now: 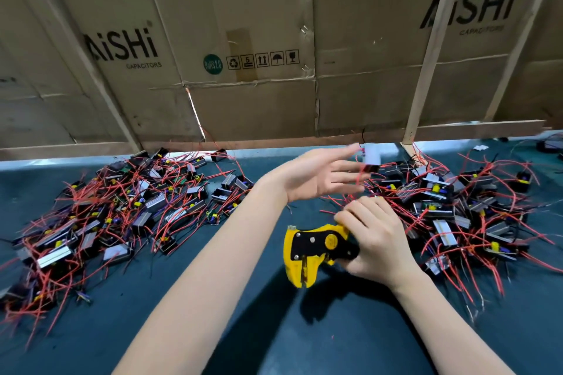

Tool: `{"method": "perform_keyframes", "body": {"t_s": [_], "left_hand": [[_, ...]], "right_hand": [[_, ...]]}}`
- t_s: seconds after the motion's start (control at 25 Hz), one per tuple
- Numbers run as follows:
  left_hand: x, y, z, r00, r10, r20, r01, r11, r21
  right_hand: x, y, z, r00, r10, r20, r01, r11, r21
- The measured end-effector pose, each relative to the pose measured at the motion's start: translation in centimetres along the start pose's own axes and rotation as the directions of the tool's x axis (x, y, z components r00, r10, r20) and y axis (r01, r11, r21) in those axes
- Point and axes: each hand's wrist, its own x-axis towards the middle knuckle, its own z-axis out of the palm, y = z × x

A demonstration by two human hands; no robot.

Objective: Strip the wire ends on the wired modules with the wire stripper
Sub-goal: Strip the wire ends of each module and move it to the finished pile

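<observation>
You are gripping the stripper (pixel 316 250) by its handles in your right hand (pixel 374 240), while your left hand (pixel 320 175) is reaching open-fingered toward a blurred module (pixel 370 158) over the right pile (pixel 457 210); take that light, rigid case, since its wires look floppy.
</observation>
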Motion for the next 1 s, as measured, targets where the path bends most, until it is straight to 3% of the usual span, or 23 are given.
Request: {"method": "perform_keyframes", "body": {"t_s": [0.04,0.08,0.16,0.24,0.32,0.44,0.48,0.56,0.72,0.84,0.92,1.0], "left_hand": [[0.2,0.5,0.9,0.994,-0.035,0.106,0.034,0.999,0.020],[0.3,0.6,1.4,0.991,-0.040,0.127,0.025,0.992,0.124],[-0.2,0.1,0.8,0.999,0.016,0.035,-0.028,0.933,0.358],[-1.9,-1.1,-1.8,0.986,0.141,-0.090,-0.083,0.879,0.469],[-4.3,-2.1,-5.8,0.920,0.287,-0.268,-0.085,0.811,0.579],[-7.5,-3.9,-12.3,0.696,0.424,-0.579,0.220,0.643,0.734],[-8.2,-4.7,-13.6,0.661,0.402,-0.634,0.338,0.595,0.729],[-9.0,-6.8,-14.7,0.674,0.303,-0.674,0.490,0.500,0.714],[-9.0,-9.4,-15.1,0.687,0.367,-0.627,0.503,0.383,0.775],[-9.1,-9.1,-15.0,0.664,0.391,-0.638,0.511,0.386,0.768],[-9.4,-8.7,-15.1,0.633,0.405,-0.660,0.513,0.419,0.749],[-9.8,-8.5,-15.4,0.657,0.375,-0.654,0.494,0.441,0.749]], "right_hand": [[-0.2,0.1,-0.1,1.000,0.015,-0.014,-0.015,1.000,-0.011],[-0.4,0.1,-0.2,0.999,0.027,-0.028,-0.028,0.999,-0.018],[-0.5,0.3,-0.3,0.997,0.057,-0.052,-0.057,0.998,0.000],[-0.4,0.3,-0.2,0.994,0.083,-0.068,-0.081,0.996,0.037],[-0.2,0.2,0.0,0.992,0.097,-0.085,-0.091,0.994,0.064],[0.0,-0.3,0.4,0.984,0.142,-0.103,-0.132,0.986,0.103],[0.0,-0.3,0.6,0.980,0.172,-0.096,-0.158,0.978,0.139],[-0.2,-0.5,0.9,0.970,0.241,-0.038,-0.224,0.939,0.262],[-1.3,-0.6,1.3,0.877,0.416,0.242,-0.478,0.707,0.520],[-1.4,-0.6,1.6,0.760,0.535,0.369,-0.628,0.459,0.629],[-1.3,-0.6,1.6,0.710,0.579,0.401,-0.664,0.362,0.654],[-1.1,-0.6,1.5,0.675,0.602,0.425,-0.687,0.305,0.660]]}}
